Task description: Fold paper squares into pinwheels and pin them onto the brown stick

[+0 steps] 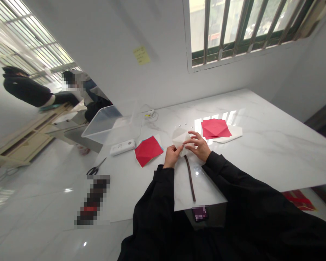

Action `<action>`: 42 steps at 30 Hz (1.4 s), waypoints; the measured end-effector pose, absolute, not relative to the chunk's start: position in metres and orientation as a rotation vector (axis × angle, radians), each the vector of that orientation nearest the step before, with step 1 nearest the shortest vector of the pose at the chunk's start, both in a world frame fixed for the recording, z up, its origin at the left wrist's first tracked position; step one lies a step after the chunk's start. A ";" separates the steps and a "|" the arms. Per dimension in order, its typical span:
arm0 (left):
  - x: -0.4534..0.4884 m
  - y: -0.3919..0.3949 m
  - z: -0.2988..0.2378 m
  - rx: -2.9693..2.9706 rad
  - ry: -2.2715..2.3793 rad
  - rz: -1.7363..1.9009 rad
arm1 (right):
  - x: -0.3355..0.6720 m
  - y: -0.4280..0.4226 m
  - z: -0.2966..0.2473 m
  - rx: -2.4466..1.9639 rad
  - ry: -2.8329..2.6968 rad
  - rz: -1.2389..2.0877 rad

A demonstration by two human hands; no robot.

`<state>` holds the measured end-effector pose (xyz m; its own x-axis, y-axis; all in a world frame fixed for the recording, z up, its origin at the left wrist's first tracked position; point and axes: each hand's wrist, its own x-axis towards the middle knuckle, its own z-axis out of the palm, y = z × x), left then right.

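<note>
A creased sheet of white paper [180, 135] is held above the table between my two hands. My left hand [172, 155] pinches its lower left edge, thumb against the sheet. My right hand [197, 145] has curled fingers on the sheet's right side, thumb and fingertips close together. Below the hands a thin dark brown stick [190, 179] lies lengthwise on the table. Red paper [149, 151] lies left of my left hand, with other sheets showing beneath it. Folded red sheets [216, 128] rest on white paper [233, 134] to the right.
Scissors [96, 167] lie at the table's left, near a white box-shaped device [122, 147] and a clear plastic bin [105, 125]. Several tiny shiny bits [186, 124] and a cable [150, 114] sit toward the wall. Two people are by the far left window.
</note>
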<state>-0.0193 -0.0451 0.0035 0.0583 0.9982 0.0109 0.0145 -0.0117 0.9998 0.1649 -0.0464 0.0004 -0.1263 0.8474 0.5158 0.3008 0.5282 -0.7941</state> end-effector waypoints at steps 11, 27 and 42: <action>-0.016 -0.045 0.004 1.284 1.232 1.156 | 0.165 -0.040 -0.012 -1.010 -1.744 0.577; -0.016 -0.043 0.002 1.248 1.175 1.137 | 0.159 -0.046 -0.009 -1.091 -1.638 0.666; -0.021 -0.042 0.001 1.279 1.090 1.076 | 0.157 -0.048 0.000 -1.114 -1.597 0.647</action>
<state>-0.0207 -0.0420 0.0009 0.1682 0.9857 -0.0096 0.0034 0.0092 1.0000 0.1574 -0.0483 -0.0004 -0.0316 0.8976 0.4396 0.3383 0.4235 -0.8404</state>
